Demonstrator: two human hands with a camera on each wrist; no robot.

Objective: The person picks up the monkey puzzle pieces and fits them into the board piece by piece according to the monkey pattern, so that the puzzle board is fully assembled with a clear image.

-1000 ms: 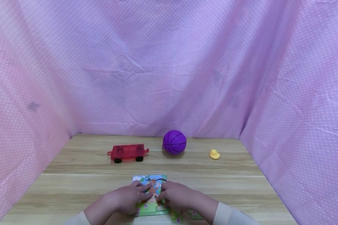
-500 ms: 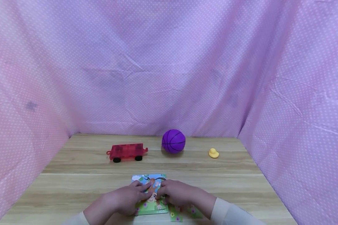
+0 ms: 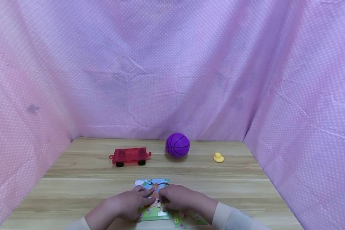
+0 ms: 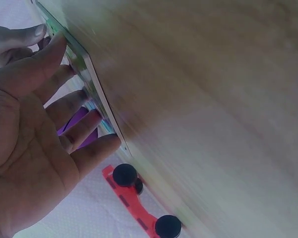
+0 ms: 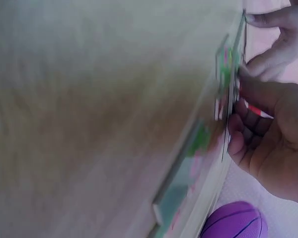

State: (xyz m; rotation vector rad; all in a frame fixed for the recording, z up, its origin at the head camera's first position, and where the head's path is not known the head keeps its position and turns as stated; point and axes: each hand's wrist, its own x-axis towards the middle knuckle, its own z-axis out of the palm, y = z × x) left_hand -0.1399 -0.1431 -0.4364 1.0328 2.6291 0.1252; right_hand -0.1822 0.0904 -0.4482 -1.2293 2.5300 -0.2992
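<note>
A jigsaw puzzle (image 3: 149,215) with a cartoon animal, blue sky and green grass lies flat near the front of the table. My left hand (image 3: 130,203) rests on its left part, the fingers spread. In the left wrist view the left fingertips (image 4: 111,141) touch the board along its edge. Over the puzzle's lower right part, my right hand (image 3: 179,199) has its fingers curled, thumb and fingertips pinching a puzzle piece mostly hidden beneath them. A pale, piece-shaped patch (image 3: 161,212) shows beside those fingertips.
Loose green puzzle pieces lie right of the puzzle, one flowered piece (image 3: 180,221) close by and another piece (image 3: 199,218) partly under the right forearm. Farther back stand a red toy wagon (image 3: 130,155), a purple ball (image 3: 177,145) and a yellow toy duck (image 3: 218,157). Pink dotted cloth (image 3: 172,70) surrounds the table.
My right hand has shifted slightly left over the puzzle, its fingers more curled. A pale patch now shows where a printed green area was at the lower right. The left hand stays put.
</note>
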